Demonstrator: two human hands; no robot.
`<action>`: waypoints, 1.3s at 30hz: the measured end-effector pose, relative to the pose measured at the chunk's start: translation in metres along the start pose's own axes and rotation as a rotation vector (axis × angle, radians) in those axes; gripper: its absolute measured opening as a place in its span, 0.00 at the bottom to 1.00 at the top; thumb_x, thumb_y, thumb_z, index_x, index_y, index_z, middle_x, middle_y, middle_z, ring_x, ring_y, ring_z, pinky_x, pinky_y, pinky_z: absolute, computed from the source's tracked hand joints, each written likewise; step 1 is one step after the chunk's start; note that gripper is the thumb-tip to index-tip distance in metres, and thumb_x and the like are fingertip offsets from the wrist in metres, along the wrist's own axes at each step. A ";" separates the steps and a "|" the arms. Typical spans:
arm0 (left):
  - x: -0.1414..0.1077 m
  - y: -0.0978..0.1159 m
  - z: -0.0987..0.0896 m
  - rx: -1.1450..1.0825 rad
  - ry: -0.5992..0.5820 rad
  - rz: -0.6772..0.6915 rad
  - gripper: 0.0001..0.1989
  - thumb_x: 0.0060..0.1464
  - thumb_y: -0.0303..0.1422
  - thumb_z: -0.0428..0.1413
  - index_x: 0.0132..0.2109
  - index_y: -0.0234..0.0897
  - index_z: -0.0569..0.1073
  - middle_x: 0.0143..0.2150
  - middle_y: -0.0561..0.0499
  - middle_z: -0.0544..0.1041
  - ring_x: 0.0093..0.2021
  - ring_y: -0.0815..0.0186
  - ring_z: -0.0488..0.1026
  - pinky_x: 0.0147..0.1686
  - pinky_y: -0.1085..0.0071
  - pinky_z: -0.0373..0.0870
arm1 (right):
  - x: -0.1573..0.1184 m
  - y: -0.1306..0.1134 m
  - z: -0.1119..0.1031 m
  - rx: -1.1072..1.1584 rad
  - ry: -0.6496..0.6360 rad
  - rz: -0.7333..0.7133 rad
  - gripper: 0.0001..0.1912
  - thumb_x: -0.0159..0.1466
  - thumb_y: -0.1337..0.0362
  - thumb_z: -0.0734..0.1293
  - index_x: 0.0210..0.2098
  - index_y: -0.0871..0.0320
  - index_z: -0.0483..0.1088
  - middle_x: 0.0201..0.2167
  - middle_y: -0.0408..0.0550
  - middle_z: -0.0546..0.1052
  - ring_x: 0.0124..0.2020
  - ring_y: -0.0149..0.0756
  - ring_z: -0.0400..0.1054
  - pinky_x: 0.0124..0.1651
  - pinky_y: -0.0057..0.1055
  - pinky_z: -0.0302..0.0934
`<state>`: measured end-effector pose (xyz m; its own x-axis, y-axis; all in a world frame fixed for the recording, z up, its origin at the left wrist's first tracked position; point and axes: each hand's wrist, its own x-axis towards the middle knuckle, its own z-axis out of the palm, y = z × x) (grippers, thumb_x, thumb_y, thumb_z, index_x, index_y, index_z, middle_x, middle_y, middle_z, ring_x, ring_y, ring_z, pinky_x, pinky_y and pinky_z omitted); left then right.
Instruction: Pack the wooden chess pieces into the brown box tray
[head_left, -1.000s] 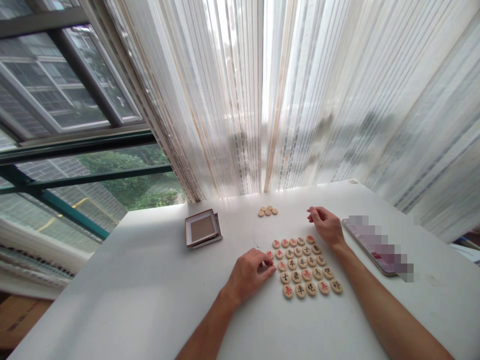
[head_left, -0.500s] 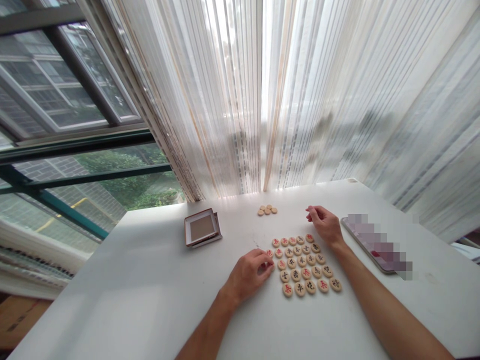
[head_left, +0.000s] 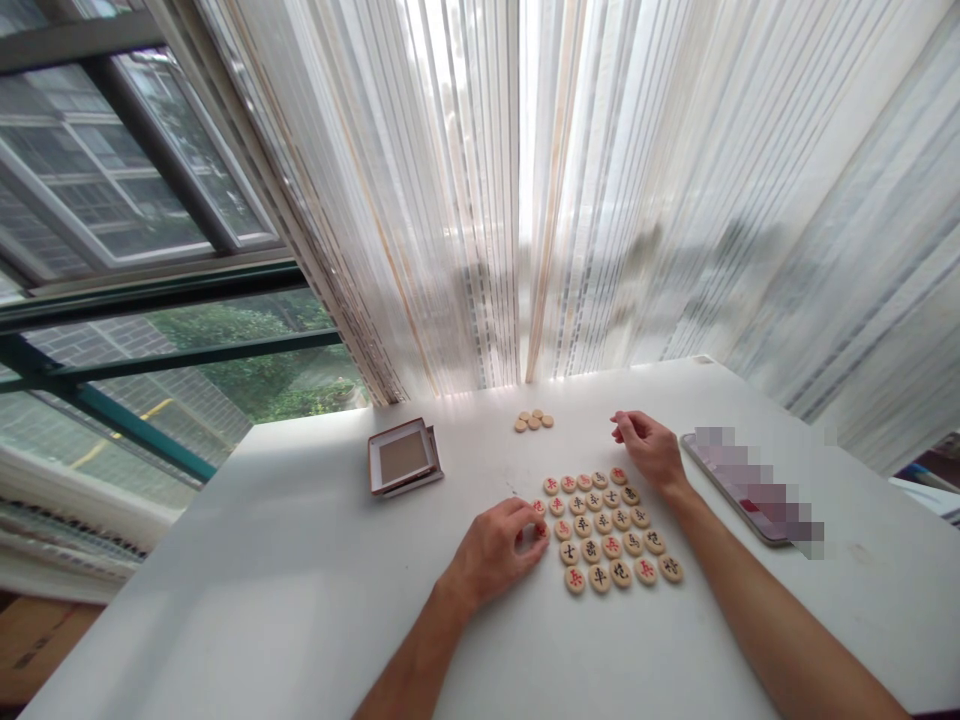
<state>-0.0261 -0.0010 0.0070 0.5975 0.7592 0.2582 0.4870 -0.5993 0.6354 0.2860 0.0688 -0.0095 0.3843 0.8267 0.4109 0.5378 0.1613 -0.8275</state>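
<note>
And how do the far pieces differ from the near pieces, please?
The far pieces show plain tops; the near pieces show red or black characters. The far pieces are few and bunched together; the near pieces are many, spread in rows. Both are round and pale.

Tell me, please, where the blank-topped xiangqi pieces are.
In the head view, the blank-topped xiangqi pieces lie near the far edge of the table, right of the open box and left of the right hand.

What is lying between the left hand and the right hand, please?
Between the left hand and the right hand lie round pieces in rows, marked with red or black characters, on the white table. The head view shows this.
</note>
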 end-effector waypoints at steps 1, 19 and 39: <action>0.000 0.000 0.000 0.002 0.003 -0.002 0.04 0.58 0.29 0.58 0.40 0.40 0.76 0.42 0.51 0.77 0.31 0.71 0.71 0.36 0.74 0.72 | 0.000 0.000 0.000 -0.002 -0.001 0.000 0.26 0.65 0.41 0.61 0.37 0.56 0.77 0.25 0.49 0.80 0.28 0.40 0.76 0.35 0.33 0.69; 0.000 -0.002 -0.004 0.039 0.020 -0.059 0.10 0.53 0.33 0.64 0.43 0.40 0.76 0.37 0.53 0.78 0.31 0.68 0.71 0.35 0.73 0.69 | -0.001 -0.005 0.000 -0.016 -0.005 -0.003 0.26 0.65 0.41 0.61 0.36 0.56 0.77 0.25 0.48 0.80 0.28 0.40 0.76 0.36 0.33 0.68; 0.001 0.000 -0.003 0.058 0.033 -0.048 0.06 0.54 0.33 0.63 0.39 0.40 0.76 0.37 0.52 0.78 0.32 0.67 0.72 0.34 0.73 0.69 | -0.002 -0.006 -0.001 -0.028 -0.015 -0.008 0.26 0.65 0.41 0.61 0.36 0.56 0.77 0.25 0.48 0.81 0.28 0.41 0.76 0.36 0.34 0.68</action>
<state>-0.0272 0.0010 0.0093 0.5519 0.7946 0.2531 0.5511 -0.5753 0.6044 0.2826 0.0661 -0.0047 0.3689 0.8336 0.4112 0.5617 0.1526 -0.8131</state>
